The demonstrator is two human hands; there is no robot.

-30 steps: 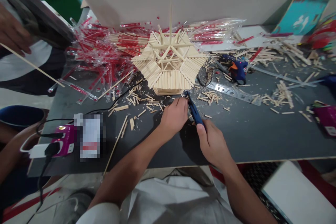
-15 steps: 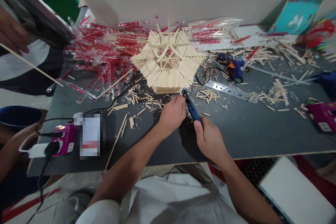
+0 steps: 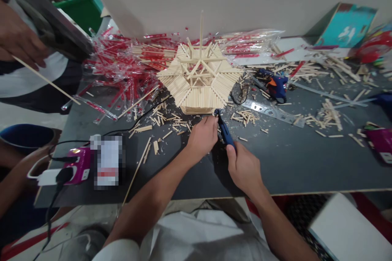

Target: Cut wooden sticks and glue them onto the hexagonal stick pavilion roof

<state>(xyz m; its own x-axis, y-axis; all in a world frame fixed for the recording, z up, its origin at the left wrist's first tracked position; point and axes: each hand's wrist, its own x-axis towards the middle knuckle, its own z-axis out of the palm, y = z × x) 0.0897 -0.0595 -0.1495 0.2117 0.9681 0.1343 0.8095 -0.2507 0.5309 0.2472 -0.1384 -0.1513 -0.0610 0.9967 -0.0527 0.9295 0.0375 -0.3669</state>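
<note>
My right hand (image 3: 244, 166) is wrapped round the handle of a dark blue cutting tool (image 3: 226, 131), its head pointing away from me. Close to that head, the fingers of my left hand (image 3: 203, 135) are pinched together; whatever they hold is too small to make out. Just beyond both hands stands a model built of pale wooden sticks (image 3: 200, 89), with a wide sloping roof and a tall upright stick. Short cut stick pieces (image 3: 245, 116) lie on both sides of my hands.
Red and clear plastic wrappers (image 3: 122, 65) pile up behind left. A metal ruler (image 3: 269, 110) and a blue glue gun (image 3: 277, 85) lie to the right. A purple power strip (image 3: 79, 166) sits front left. At far left, another person's hand (image 3: 23, 36) holds a long stick.
The whole view has shifted slightly, so the table sits a little lower and further right. My hands keep nearly the same pose by the model.
</note>
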